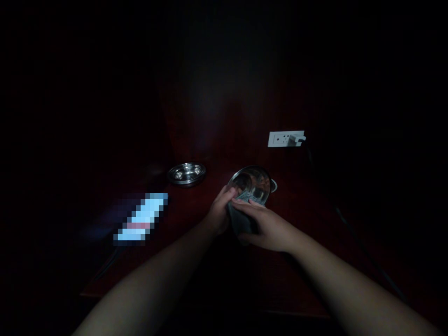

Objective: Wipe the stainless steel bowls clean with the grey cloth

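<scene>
A shiny metal bowl (257,179) with a small ring-like handle on its right side is tilted so that its inside faces me. Its left rim is gripped by my left hand (220,212), thumb over the edge. My right hand (271,226) holds a grey-green cloth (243,221) against the bowl's near rim, and part of the cloth lies inside the bowl. The right fingers point left, towards the left thumb. Cloth and shadow hide some of the fingers on both hands.
Left of the bowl, a shallow metal dish (187,174) sits on the dark red table (210,179). A blurred-out lit screen (143,219) lies further left. Behind, a white socket panel (280,139) holds a plug (297,139). A cable (367,254) runs along the right. The surroundings are very dark.
</scene>
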### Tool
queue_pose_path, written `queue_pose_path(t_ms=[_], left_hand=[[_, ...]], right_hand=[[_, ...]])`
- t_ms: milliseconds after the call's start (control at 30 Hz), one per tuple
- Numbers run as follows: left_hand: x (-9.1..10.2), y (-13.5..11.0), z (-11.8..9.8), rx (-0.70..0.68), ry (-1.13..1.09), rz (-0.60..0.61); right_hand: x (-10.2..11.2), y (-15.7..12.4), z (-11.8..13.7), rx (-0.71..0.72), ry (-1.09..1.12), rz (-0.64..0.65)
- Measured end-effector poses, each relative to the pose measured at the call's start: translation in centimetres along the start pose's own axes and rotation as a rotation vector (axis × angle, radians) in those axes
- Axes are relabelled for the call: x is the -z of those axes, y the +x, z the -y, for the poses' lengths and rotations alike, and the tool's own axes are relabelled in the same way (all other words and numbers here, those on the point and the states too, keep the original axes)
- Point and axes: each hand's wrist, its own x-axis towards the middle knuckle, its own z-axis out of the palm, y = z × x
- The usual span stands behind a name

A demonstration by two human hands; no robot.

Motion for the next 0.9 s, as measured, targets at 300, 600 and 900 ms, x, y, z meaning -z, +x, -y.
queue_pose_path(t_ms=[300,600,900], left_hand=[[0.5,1.0,0.3,-0.092,0.27,-0.045],[-0.1,0.5,-0.7,0.069,0.261,-0.143],[-0.2,0.5,-0.7,0.027,0.224,-0.096]], right_hand=[[0.5,-0.1,-0.9,-0.096,-0.207,-0.021],[0.5,-0.1,-0.6,-0.132,-0.231,0.087],[0.6,-0.2,-0.7,-0.093,-0.216,0.084]])
